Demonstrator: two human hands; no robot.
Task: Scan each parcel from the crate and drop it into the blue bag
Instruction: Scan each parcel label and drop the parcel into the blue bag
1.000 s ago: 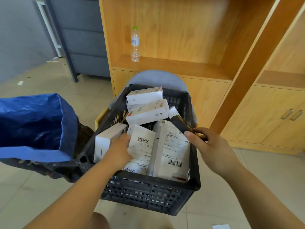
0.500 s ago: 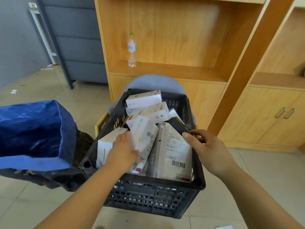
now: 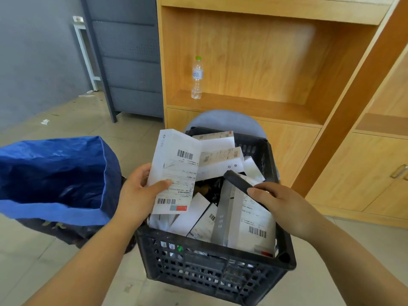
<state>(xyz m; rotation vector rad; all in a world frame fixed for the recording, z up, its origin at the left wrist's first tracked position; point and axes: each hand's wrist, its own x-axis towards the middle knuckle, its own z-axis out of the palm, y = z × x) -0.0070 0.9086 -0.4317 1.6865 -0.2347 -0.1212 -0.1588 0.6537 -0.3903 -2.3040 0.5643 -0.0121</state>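
Your left hand [image 3: 134,195] is gripping 1 white parcel [image 3: 176,168] at frame centre, above the crate [image 3: 220,272], thumb lying across its label [image 3: 176,182]. Your right hand [image 3: 284,204] is curling round the dark scanner [image 3: 238,182] at centre right. Try tilting the upper barcode [image 3: 185,154] toward the scanner, thumb off the bars; the blue bag [image 3: 55,173] is sitting open at the left.

The crate [image 3: 216,272] is matt black plastic, moulded in a lattice and a bit scuffed. The parcels [image 3: 249,217] in it are smooth white card with paper labels. At its nine o'clock the blue bag [image 3: 55,173] is crinkled woven plastic with a slight sheen. At twelve, the cabinet [image 3: 254,51] is smooth pale wood and the bottle [image 3: 197,78] clear plastic.
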